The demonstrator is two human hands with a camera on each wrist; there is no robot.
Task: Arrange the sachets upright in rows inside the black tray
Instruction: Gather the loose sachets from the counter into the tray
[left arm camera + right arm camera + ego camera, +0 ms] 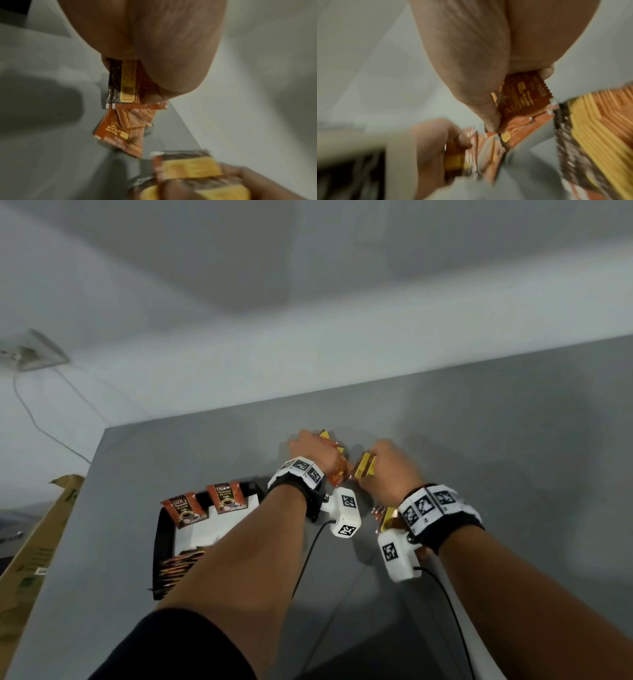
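Gathering coffee sachets [365,468] beside the black tray [160,546].
Left hand [317,453] and right hand [388,469], fingers clamped on sachets above the grey worktop [479,440].

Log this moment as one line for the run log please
left hand: grips sachets | right hand: grips a sachet stack | black tray: two sachets upright at back | stage: gathering from table

Plain indoor workroom: bare grey table [479,422], white wall, wall socket [34,354].
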